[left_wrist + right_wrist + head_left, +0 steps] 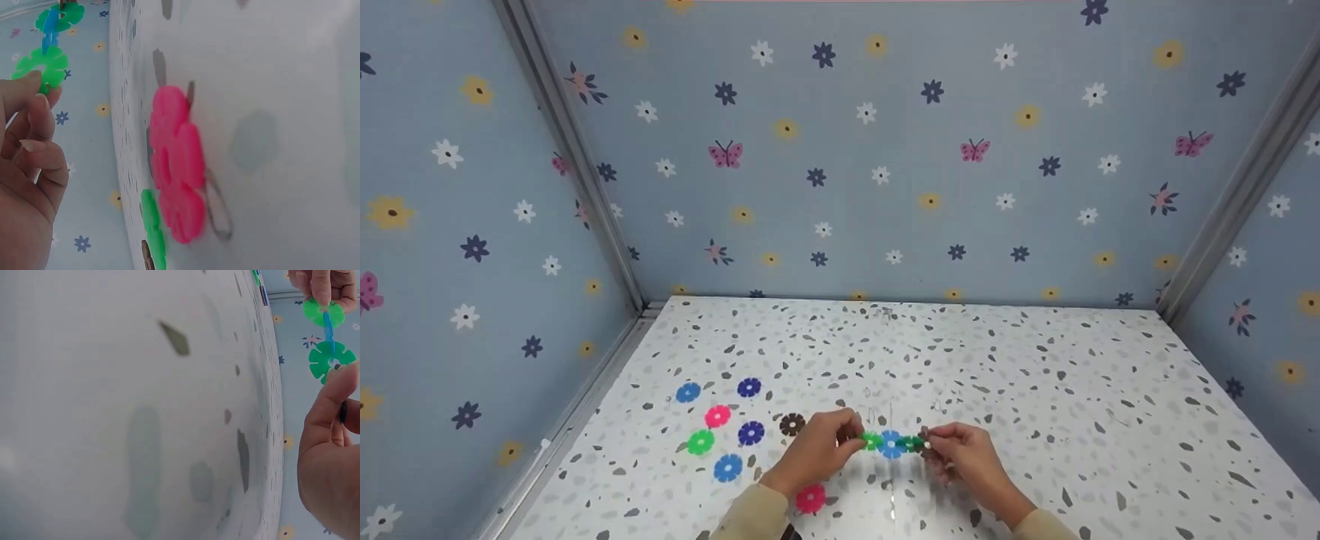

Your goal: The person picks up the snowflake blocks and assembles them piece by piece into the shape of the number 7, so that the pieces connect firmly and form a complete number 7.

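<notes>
A short chain of notched, flower-shaped interlocking discs spans my two hands above the tabletop. At its left end my left hand (821,450) pinches the light green disc (45,61) between thumb and fingers. Slotted into that is a blue disc (891,445), followed by a dark green disc (320,360). My right hand (976,459) pinches a brown disc (925,433) at the right end, mostly covered by its fingers. Adjoining discs stand crosswise to one another, as both wrist views show.
Loose discs lie left of the chain: several blue ones, such as a light blue disc (727,468), plus a pink disc (718,416), a green disc (700,442) and a brown disc (792,424). Another pink disc (811,498) lies beside my left wrist. Flowered panels (877,150) enclose the speckled table (1072,420).
</notes>
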Available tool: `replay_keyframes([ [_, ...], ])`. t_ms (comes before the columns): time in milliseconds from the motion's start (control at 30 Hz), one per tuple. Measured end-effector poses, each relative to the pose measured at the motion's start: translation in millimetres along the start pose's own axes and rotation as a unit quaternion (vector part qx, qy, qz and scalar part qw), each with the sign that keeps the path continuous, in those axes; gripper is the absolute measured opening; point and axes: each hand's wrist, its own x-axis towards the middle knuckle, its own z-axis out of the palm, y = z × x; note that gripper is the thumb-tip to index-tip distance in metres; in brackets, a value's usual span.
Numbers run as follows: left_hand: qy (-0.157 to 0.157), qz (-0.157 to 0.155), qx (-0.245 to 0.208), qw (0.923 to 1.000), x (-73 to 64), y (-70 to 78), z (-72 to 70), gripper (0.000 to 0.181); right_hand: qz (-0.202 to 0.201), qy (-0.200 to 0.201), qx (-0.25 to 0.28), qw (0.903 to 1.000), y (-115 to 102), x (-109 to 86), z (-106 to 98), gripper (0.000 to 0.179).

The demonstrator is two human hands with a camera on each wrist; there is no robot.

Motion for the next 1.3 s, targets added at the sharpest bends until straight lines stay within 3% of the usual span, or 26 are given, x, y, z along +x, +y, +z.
replay_keyframes([
  [233, 0.008, 0.004, -0.052, 0.9986, -1.4, 6.2, 6.9, 0.015, 0.001, -0.007, 0.011, 0.9999, -0.5, -2.3, -1.3, 0.012],
  [533, -0.001, 0.020, -0.061, 0.9980, 2.7, 9.7, 9.8, 0.014, -0.014, -0.013, 0.004, 0.9998, -6.1, -7.3, -6.1, 0.014],
  [867, -0.015, -0.003, -0.019, 0.9997, 4.5, 7.9, 6.4, 0.011, -0.014, -0.065, -0.048, 0.9966, -7.1, -9.0, -16.3, 0.023],
  [1133, -0.039, -0.015, 0.012, 0.9990, 9.2, 8.2, -5.7, 0.010, -0.008, -0.046, -0.060, 0.9971, -11.0, -2.9, -18.1, 0.025],
  [1300, -0.037, -0.052, 0.014, 0.9979, 4.1, -4.4, -19.4, 0.015, 0.004, -0.032, -0.066, 0.9973, -11.5, 1.4, -16.0, 0.024],
])
